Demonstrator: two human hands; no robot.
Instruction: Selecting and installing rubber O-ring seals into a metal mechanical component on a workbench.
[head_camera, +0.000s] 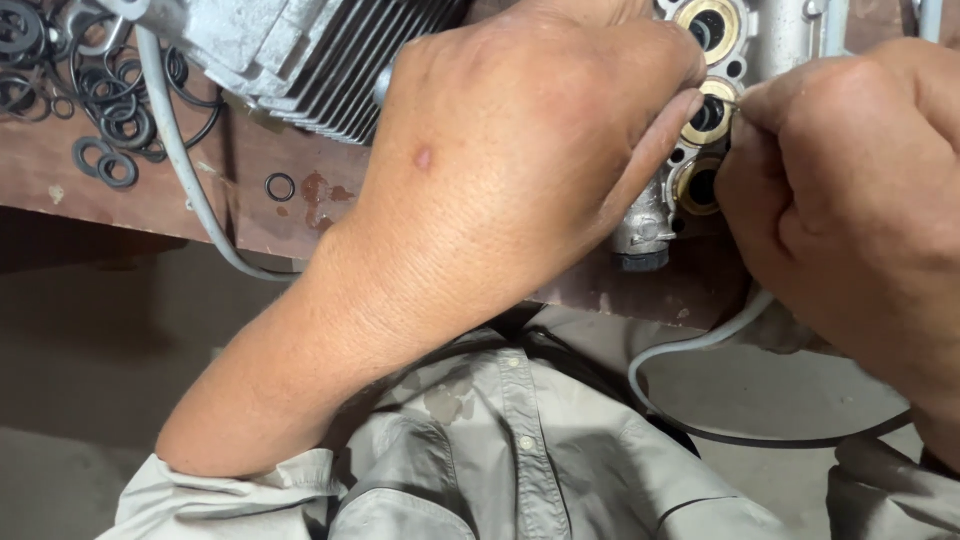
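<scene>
Three brass-ringed bores (708, 112) run in a column down the face of a grey metal pump head (650, 215), and both hands meet at the middle one. The left hand (520, 170) lies over the casting, fingers curled against its face and fingertips beside the middle bore, apparently to steady the part; whether it grips anything I cannot tell. The right hand (850, 200) is closed in a pinch, and a thin pale sliver shows at its fingertips, pointing at that bore, though what it is stays too small to make out. Beyond the left wrist sits a finned grey motor housing (320, 60), lying on a worn brown bench (180, 200). Farther to that hand's outer side, black rubber rings and washers (100, 110) lie scattered, one lone ring (280, 187) closer in. A grey cable (185, 160) trails off the bench edge, and another (690, 350) loops below the right hand. No packages, labels or signs show.
</scene>
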